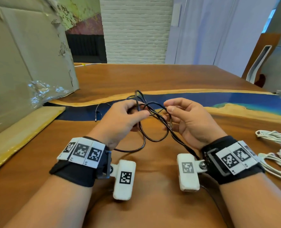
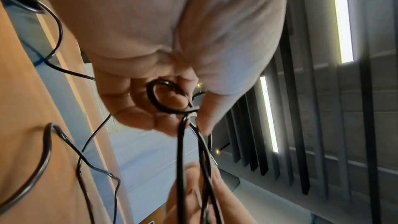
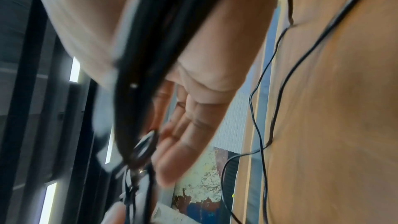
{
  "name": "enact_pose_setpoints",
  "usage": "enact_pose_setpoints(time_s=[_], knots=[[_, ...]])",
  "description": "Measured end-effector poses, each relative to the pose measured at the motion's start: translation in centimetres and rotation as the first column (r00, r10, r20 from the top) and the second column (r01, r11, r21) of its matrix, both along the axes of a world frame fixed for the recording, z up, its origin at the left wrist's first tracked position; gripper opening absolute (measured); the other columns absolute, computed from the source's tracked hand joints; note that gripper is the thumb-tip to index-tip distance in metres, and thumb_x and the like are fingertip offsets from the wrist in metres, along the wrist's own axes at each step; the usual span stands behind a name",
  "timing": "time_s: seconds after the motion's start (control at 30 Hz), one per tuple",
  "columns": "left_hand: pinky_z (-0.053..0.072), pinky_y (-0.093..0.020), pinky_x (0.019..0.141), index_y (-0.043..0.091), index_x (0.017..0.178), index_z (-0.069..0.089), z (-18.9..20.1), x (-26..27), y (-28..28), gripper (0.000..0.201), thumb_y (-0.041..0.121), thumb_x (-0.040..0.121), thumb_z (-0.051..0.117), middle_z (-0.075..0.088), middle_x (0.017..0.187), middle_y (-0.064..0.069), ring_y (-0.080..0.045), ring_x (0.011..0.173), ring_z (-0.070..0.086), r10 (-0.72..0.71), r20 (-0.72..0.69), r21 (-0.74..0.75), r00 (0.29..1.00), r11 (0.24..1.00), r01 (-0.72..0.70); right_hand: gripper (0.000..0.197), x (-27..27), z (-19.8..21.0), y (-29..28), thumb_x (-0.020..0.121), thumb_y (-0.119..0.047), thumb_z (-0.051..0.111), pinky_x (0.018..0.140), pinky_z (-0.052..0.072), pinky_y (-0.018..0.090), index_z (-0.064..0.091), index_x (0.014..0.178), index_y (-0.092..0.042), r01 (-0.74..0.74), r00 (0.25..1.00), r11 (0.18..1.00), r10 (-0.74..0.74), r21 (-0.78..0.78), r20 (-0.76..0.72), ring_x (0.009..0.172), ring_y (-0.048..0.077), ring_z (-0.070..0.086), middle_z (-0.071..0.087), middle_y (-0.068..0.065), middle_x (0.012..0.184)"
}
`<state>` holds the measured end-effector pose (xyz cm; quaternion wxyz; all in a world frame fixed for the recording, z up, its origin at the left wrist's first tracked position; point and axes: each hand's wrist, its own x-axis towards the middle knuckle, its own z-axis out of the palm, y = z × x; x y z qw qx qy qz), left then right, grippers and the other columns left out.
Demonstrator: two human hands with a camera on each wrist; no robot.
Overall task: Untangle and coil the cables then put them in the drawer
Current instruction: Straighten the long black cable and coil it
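Black cable [image 1: 154, 122] held up between both hands above near table [image 1: 153, 76] (likely to free crossings); left hand [image 1: 120, 119] fingers clamped on loop, right hand [image 1: 187, 117] fingertips pinching strand.

- No words, brand names or numbers are showing legibly anywhere.
- Black-and-white square code markers are sitting on the left wristband [image 1: 82, 152], the right wristband [image 1: 235, 157] and the two white wrist camera housings [image 1: 124, 178].
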<state>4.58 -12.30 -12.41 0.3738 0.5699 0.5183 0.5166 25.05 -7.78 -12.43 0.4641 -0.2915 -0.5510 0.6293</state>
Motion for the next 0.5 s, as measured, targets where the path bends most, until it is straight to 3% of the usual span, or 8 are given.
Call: enact_pose_setpoints(time_s=[0.1,0.23,0.3,0.37,0.43,0.5], knots=[[0.051,-0.031,0.066,0.019,0.100,0.073,0.3,-1.1,0.5,0.008,0.018,0.100,0.065,0.059,0.087,-0.002,-0.015,0.071,0.055,0.147,0.174,0.055,0.974,0.986,-0.159,0.036,0.7,-0.2,-0.3,0.083,-0.018,0.071,0.059,0.060,0.035,0.067,0.118,-0.014,-0.170,0.954,0.986,0.165,-0.004,0.249,0.083,0.033,0.071,0.075,0.016,0.104],[0.056,-0.031,0.063,0.022,0.100,0.069,0.6,-2.4,1.0,0.009,0.018,0.102,0.062,0.060,0.082,0.006,-0.009,0.060,0.059,0.324,0.356,0.113,0.877,0.916,-0.385,0.032,1.1,-0.5,-0.3,0.092,-0.002,0.067,0.053,0.052,0.026,0.068,0.123,-0.010,-0.248,0.890,0.968,0.207,0.050,0.406,0.058,0.024,0.063,0.070,0.013,0.078],[0.057,-0.029,0.062,0.022,0.100,0.067,0.8,-2.9,1.1,0.009,0.018,0.103,0.060,0.061,0.075,0.010,-0.008,0.059,0.060,0.369,0.402,0.137,0.838,0.881,-0.454,0.024,1.2,-0.7,0.2,0.094,-0.001,0.065,0.056,0.052,0.027,0.073,0.116,-0.007,-0.182,0.913,0.978,0.129,0.103,0.387,0.057,0.020,0.058,0.066,0.010,0.072],[0.057,-0.030,0.062,0.021,0.100,0.066,0.8,-3.2,1.1,0.010,0.016,0.103,0.059,0.063,0.073,0.011,-0.009,0.060,0.061,0.387,0.428,0.167,0.817,0.854,-0.492,0.016,1.3,-0.7,0.7,0.095,-0.005,0.066,0.063,0.054,0.027,0.076,0.107,-0.008,-0.019,0.925,0.981,-0.055,0.191,0.375,0.063,0.018,0.061,0.068,0.005,0.073],[0.056,-0.031,0.062,0.021,0.099,0.066,0.8,-3.3,1.1,0.011,0.015,0.103,0.058,0.064,0.079,0.006,-0.012,0.061,0.060,0.401,0.440,0.201,0.804,0.828,-0.523,0.010,1.6,-0.8,1.2,0.093,-0.010,0.070,0.069,0.054,0.020,0.078,0.100,-0.012,0.082,0.885,0.955,-0.201,0.285,0.419,0.070,0.011,0.067,0.074,0.001,0.076],[0.055,-0.031,0.061,0.022,0.098,0.066,0.9,-3.7,1.2,0.012,0.016,0.103,0.057,0.063,0.081,0.003,-0.013,0.061,0.059,0.425,0.446,0.229,0.787,0.796,-0.560,0.004,1.9,-0.9,1.5,0.090,-0.015,0.075,0.073,0.052,0.019,0.079,0.092,-0.016,0.110,0.848,0.944,-0.253,0.312,0.467,0.073,0.008,0.068,0.076,0.001,0.078]])
